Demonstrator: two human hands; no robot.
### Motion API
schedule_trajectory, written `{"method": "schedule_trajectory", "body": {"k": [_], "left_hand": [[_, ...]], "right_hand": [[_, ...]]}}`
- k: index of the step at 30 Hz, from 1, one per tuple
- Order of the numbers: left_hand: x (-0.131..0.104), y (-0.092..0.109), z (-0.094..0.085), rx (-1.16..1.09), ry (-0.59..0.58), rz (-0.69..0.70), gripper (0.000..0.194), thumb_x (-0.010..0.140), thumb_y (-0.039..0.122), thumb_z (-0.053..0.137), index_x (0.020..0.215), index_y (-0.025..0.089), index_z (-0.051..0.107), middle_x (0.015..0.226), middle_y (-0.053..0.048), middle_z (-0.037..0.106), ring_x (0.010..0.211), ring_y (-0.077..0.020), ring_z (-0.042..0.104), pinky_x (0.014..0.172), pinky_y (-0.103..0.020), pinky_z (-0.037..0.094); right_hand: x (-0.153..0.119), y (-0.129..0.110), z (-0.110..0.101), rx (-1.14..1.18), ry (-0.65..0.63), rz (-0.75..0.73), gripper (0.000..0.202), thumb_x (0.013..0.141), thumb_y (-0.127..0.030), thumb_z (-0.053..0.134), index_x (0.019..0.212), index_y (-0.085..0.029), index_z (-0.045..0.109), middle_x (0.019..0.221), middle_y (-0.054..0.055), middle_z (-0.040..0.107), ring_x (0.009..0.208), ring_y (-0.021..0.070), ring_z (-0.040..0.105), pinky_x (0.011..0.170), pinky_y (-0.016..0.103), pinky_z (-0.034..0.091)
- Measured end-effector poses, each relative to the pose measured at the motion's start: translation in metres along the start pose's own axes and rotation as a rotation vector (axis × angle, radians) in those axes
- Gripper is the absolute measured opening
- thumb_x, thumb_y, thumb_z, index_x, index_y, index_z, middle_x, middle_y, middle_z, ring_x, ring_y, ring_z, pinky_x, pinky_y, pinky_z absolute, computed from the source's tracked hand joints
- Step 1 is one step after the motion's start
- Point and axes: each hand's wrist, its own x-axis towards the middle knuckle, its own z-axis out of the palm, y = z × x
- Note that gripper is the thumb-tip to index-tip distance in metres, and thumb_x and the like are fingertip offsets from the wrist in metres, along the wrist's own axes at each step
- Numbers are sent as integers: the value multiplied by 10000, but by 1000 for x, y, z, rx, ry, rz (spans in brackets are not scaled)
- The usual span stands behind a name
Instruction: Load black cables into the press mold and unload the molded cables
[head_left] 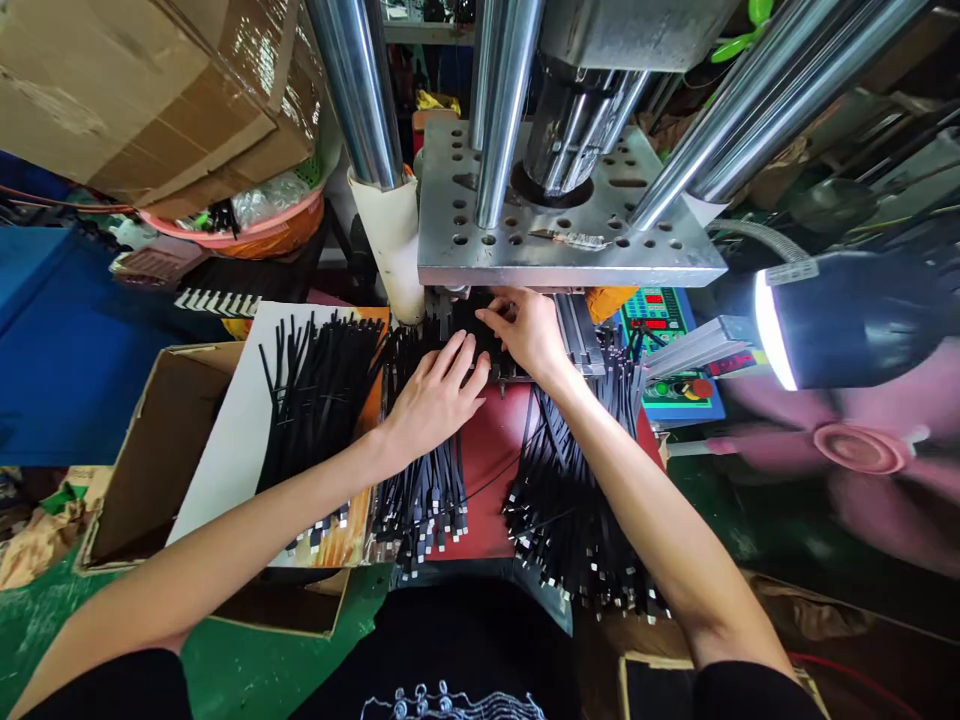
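Observation:
My left hand (439, 395) rests palm down over the middle bunch of black cables (424, 490), its fingers slightly apart and reaching to the dark fixture. Nothing shows in its grip. My right hand (529, 330) is in under the front edge of the press's steel plate (570, 262), above the fixture. Its thumb and forefinger are closed together; what they hold, if anything, is too dark to make out. Under my right wrist lies another bunch of black cables (577, 520) with silvery plug ends. A third bunch (322, 390) lies on a board at the left.
Steel guide columns (364, 95) rise around the plate. At the right stand a control panel (679, 350), a lit lamp (776, 330) and a spinning pink fan (859, 448). Cardboard boxes (142, 450) sit to the left. A red work surface (491, 490) lies before me.

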Motion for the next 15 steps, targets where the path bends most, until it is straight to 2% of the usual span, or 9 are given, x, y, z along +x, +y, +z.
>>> {"method": "schedule_trajectory", "body": {"k": [3, 6, 10, 12, 15], "left_hand": [[2, 10, -8, 45, -94, -36, 597, 1044, 313, 612, 1562, 46, 481, 1668, -330, 392, 1591, -430, 356, 1135, -556, 507], [11, 4, -20, -8, -189, -46, 677, 1066, 429, 558, 1593, 21, 435, 1707, -307, 333, 1618, -412, 302, 1169, -570, 477], [37, -20, -25, -62, -180, -106, 630, 1117, 388, 401, 1601, -14, 404, 1701, -266, 382, 1604, -370, 338, 1228, -570, 405], [53, -33, -19, -63, -143, -114, 602, 1117, 357, 373, 1573, -30, 439, 1639, -287, 468, 1518, -391, 464, 1219, -574, 393], [78, -53, -7, -48, -117, -140, 535, 1105, 318, 366, 1439, -41, 578, 1410, -313, 663, 1300, -404, 649, 1169, -589, 412]], "right_hand": [[-32, -9, -9, -271, -50, -169, 409, 972, -123, 500, 1287, -159, 758, 1056, 131, 679, 915, 242, 626, 847, 385, 545], [-47, -20, -12, -588, -199, -136, 525, 987, -91, 409, 1394, -197, 724, 1094, 161, 662, 945, 277, 592, 871, 414, 509], [-23, -23, -3, -748, -196, -23, 542, 1036, -134, 356, 1481, -203, 657, 1236, 203, 671, 1007, 308, 605, 882, 426, 485], [-4, -19, 3, -755, -150, -31, 536, 1045, -135, 346, 1487, -185, 644, 1292, 216, 676, 1073, 314, 615, 921, 424, 483], [25, -10, 11, -771, -135, -50, 504, 1047, -117, 333, 1400, -151, 691, 1269, 217, 715, 1115, 317, 627, 970, 429, 480]]}}
